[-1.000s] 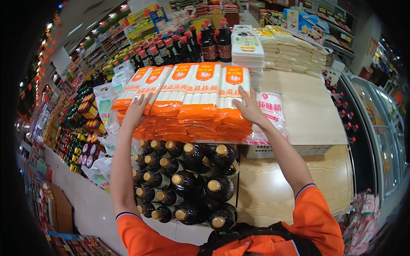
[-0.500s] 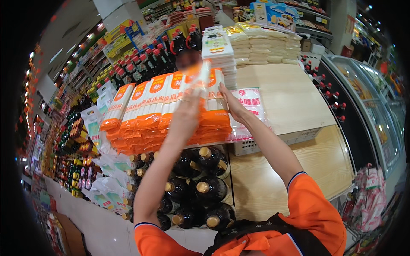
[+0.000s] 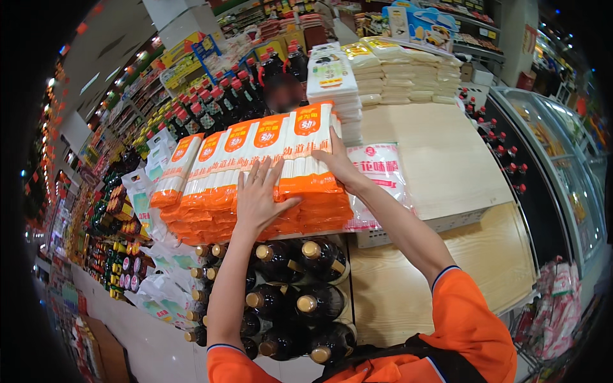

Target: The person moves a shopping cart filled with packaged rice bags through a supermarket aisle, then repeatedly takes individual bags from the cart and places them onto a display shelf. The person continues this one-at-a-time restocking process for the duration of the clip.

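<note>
Packs of dried noodles (image 3: 260,142) with white middles and orange ends lie side by side in a layered stack. My left hand (image 3: 258,196) rests on the near part of the top row, its fingers spread flat over the packs. At the stack's right end, my right hand (image 3: 340,163) touches the rightmost noodle pack (image 3: 306,135). Its thumb lies on top and its fingers reach along the pack's right side, stretched out. Beside that hand is a white and pink plastic bag (image 3: 381,175).
Large dark bottles (image 3: 322,303) with gold caps stand in front of the stack. Red-capped bottles (image 3: 223,96) are behind it. White packages (image 3: 332,73) and pale bags (image 3: 405,70) are piled at the back. A glass-topped freezer (image 3: 549,153) stands right of the wooden table (image 3: 440,274).
The blurred noodle pack under my left hand now lies flat at the row's right end. My left hand has drawn nearer and spread its fingers; my right thumb now rests on the pack.
</note>
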Motion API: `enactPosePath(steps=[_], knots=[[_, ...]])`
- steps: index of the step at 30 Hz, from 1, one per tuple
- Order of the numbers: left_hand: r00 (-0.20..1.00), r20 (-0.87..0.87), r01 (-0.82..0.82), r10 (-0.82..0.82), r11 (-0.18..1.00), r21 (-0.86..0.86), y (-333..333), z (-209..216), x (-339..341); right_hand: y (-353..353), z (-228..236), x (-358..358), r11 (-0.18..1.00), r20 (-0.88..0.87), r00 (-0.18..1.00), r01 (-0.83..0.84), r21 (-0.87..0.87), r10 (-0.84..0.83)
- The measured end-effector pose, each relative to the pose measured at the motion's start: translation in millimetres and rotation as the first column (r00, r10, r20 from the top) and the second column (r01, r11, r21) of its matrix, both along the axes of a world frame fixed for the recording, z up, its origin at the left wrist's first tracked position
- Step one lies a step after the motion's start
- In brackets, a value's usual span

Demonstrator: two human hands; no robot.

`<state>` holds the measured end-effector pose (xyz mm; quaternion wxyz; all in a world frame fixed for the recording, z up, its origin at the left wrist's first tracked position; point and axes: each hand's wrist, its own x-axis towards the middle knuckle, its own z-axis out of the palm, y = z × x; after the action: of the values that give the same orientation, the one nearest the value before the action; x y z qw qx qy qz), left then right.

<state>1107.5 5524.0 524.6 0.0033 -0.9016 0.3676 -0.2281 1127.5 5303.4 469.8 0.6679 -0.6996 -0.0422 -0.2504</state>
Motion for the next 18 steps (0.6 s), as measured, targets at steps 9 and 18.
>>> enactPosePath(steps=[9, 18], knots=[[0.996, -0.047, -0.077, 0.079, 0.997, 0.029, -10, 7, 8, -6, -22, 17, 0.964, 0.053, 0.97, 0.242, -0.108, -0.238], [0.977, -0.215, -0.011, 0.006, 1.0, -0.023, 2, 14, 21, -8, -11, 26, 0.952, -0.167, 0.986, 0.053, 0.3, -0.002]])
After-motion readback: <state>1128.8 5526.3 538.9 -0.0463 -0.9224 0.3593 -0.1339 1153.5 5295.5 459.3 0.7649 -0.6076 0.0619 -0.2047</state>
